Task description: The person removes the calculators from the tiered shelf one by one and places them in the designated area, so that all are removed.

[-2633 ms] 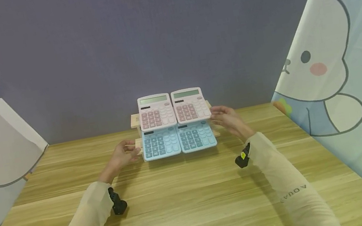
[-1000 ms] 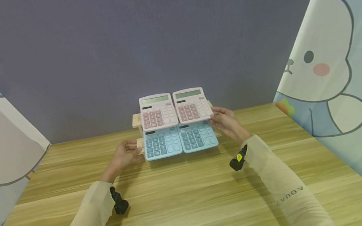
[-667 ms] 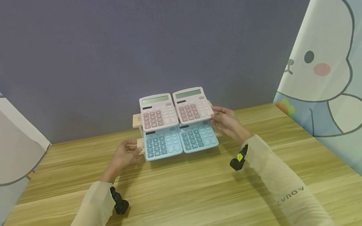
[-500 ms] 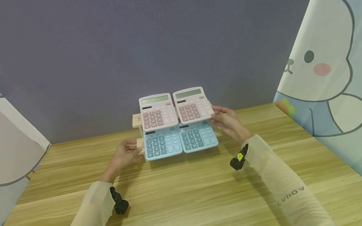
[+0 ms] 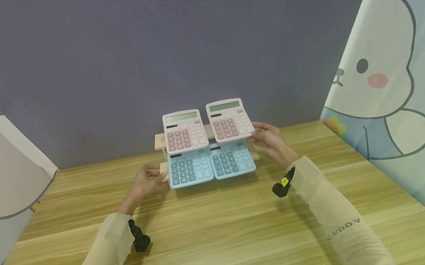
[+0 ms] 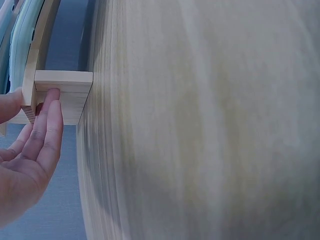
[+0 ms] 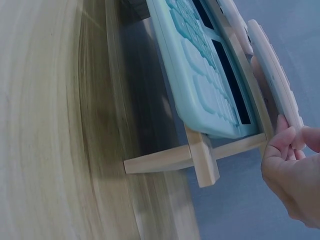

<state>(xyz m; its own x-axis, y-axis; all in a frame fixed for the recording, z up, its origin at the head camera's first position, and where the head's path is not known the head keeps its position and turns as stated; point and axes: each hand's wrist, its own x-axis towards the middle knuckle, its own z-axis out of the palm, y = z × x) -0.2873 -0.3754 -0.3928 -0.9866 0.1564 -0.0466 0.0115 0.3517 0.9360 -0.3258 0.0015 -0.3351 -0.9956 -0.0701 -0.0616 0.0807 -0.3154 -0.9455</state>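
My right hand [image 5: 271,141] pinches the lower right corner of a pink calculator [image 5: 229,120], thumb on top and fingers beneath. In the right wrist view this pink calculator [image 7: 275,70] stands slightly off the upper slat. My left hand [image 5: 146,184] holds the left end of the lower slat of a two-step wooden rack [image 5: 159,141]. In the left wrist view the thumb lies over the slat and the fingers [image 6: 52,130] are under it. A second pink calculator [image 5: 184,130] rests on the upper step. Two blue calculators [image 5: 189,167] lean side by side on the lower step.
The rack stands at the back of a wood-grain table [image 5: 222,235], close to a dark grey panel [image 5: 195,36]. Cartoon-printed cloths [image 5: 390,73] hang at both sides. Black wrist cameras [image 5: 141,240] are strapped under both sleeves.
The right pink calculator has shifted right and up with my right hand, opening a gap beside the left pink one and baring some of the upper slat. My left hand keeps its place.
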